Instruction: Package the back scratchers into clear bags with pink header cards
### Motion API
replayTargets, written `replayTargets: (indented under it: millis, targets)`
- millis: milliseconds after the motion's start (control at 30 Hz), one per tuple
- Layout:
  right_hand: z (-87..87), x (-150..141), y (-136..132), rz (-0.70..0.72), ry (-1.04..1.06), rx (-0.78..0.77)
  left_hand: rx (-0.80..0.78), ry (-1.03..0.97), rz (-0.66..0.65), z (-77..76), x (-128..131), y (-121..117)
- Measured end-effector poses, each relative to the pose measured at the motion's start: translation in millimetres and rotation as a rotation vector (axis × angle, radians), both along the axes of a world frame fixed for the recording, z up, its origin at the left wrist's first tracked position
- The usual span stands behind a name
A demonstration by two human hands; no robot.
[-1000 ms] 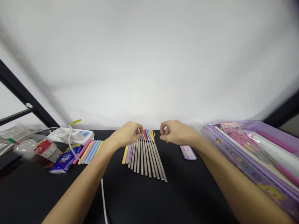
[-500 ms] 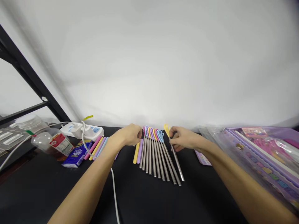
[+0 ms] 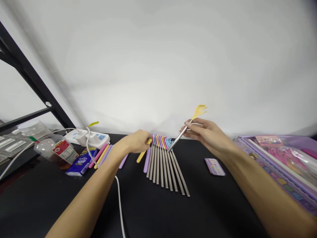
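My right hand [image 3: 200, 132] is closed round the metal rod of a back scratcher [image 3: 182, 133] with a yellow claw. It is raised and tilted, its claw up to the right. My left hand [image 3: 138, 141] pinches the upper end of a yellow handle [image 3: 141, 156], which slants on the table. Beside that handle lies a purple handle [image 3: 147, 162]. To its right several metal back scratchers [image 3: 164, 168] lie side by side, with pink, purple, yellow and blue claws at the far end. Left of my left hand, several coloured handles [image 3: 100, 155] lie together, partly behind my forearm.
A white power strip [image 3: 71, 136] with plugs, a blue tissue pack [image 3: 81, 162] and a plastic bottle [image 3: 59, 150] stand at the left. A white cable [image 3: 119, 198] crosses the black table. At right are a small printed card [image 3: 215, 166] and a purple box [image 3: 247, 145].
My right hand has lifted the yellow back scratcher off the table and turned it, claw up and right. My left hand now has the yellow handle's end raised, apart from the purple one.
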State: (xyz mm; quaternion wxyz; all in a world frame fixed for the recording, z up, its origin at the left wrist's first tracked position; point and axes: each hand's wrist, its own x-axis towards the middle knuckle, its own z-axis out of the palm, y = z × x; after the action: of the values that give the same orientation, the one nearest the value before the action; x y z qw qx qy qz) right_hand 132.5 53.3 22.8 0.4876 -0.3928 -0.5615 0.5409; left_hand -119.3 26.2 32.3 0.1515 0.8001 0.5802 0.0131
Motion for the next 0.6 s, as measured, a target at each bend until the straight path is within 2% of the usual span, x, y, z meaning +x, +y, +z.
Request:
replayTargets:
  millis: [100,167,267,367,600]
  targets:
    - [6.6,3,-2,-0.129,0.103,0.113,-0.062,-0.302,-0.26,9.4,5,-5]
    - [9.6,3,-4,-0.132,0.143,0.156,-0.157,-0.495,-0.325,9.6,10,-7]
    - [10.8,3,-5,-0.118,0.164,0.205,-0.245,-0.65,-0.311,5.4,16,-7]
    - [10.2,4,-5,-0.116,0.155,0.242,-0.271,-0.685,-0.314,2.4,19,-5]
    - [10.1,8,-5,-0.108,0.141,0.309,-0.135,-0.72,-0.269,-2.7,21,0]
